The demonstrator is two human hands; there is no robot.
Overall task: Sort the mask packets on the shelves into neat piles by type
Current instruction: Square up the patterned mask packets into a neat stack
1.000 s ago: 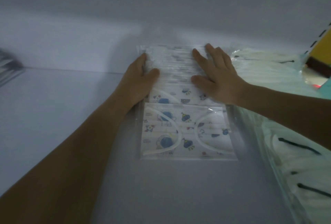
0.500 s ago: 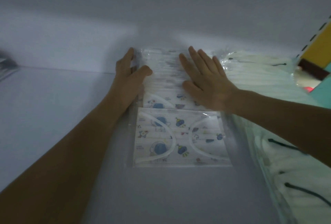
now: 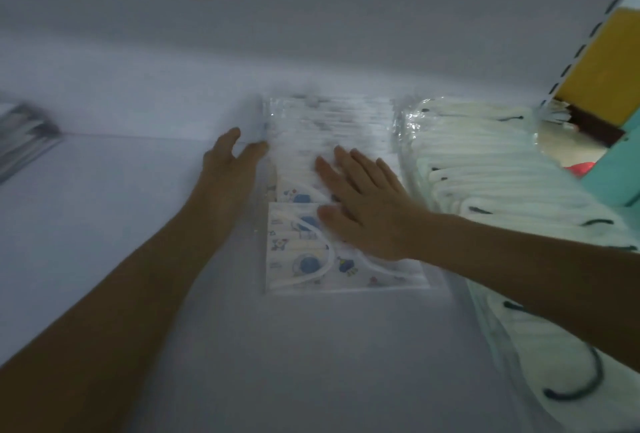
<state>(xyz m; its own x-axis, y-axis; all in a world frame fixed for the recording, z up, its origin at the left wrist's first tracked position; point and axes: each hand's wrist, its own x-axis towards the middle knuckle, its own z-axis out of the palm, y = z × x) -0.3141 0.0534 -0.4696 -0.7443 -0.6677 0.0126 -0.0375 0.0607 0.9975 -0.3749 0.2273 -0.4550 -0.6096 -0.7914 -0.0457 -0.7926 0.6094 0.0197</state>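
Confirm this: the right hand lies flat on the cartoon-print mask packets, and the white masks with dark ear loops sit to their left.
One detail is wrong. The head view shows the white masks with dark ear loops to the right of the cartoon-print mask packets, not the left. The right hand does lie flat on those packets.

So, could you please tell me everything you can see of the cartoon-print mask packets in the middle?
The cartoon-print mask packets lie flat on the white shelf in an overlapping row running to the back wall. Clear plastic sleeves hold white masks with blue space drawings and white ear loops. The right hand presses flat on top; the left hand, fingers straight, sits at the left edge. The far packets are blurred.
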